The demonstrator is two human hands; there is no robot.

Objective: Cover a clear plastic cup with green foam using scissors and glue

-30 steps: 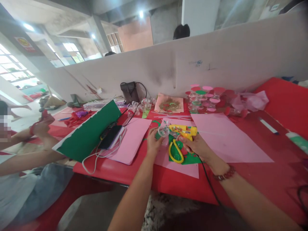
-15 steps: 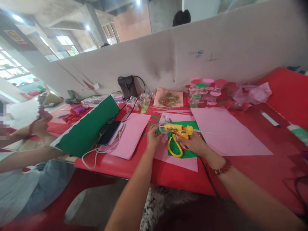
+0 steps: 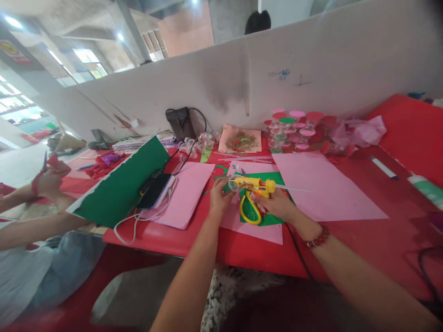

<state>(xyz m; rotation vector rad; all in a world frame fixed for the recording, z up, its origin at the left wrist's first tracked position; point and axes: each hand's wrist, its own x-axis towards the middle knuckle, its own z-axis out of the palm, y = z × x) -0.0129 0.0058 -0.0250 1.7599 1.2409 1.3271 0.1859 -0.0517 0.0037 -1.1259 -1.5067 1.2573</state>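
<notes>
My right hand (image 3: 275,201) is wrapped round the grip of a yellow glue gun (image 3: 254,184), with a clear glue stick (image 3: 294,188) poking out of its back end. The nozzle points left, at a clear plastic cup-like piece (image 3: 234,183) that my left hand (image 3: 221,193) grips by its side. Whether the nozzle touches the piece I cannot tell. Yellow-handled scissors (image 3: 249,210) lie just below the gun, on green paper (image 3: 272,218) over a pink sheet (image 3: 256,234).
Clear cups with pink, red and green discs (image 3: 297,127) are stacked at the back right. A phone (image 3: 154,191) with a white cable lies on the left, beside propped green card (image 3: 117,189). A co-worker's hands (image 3: 51,177) are at far left. A black bag (image 3: 180,123) stands behind.
The view has shifted slightly. My hands, the glue gun and the clear piece hold nearly the same position. The co-worker's hands at far left have moved a little.
</notes>
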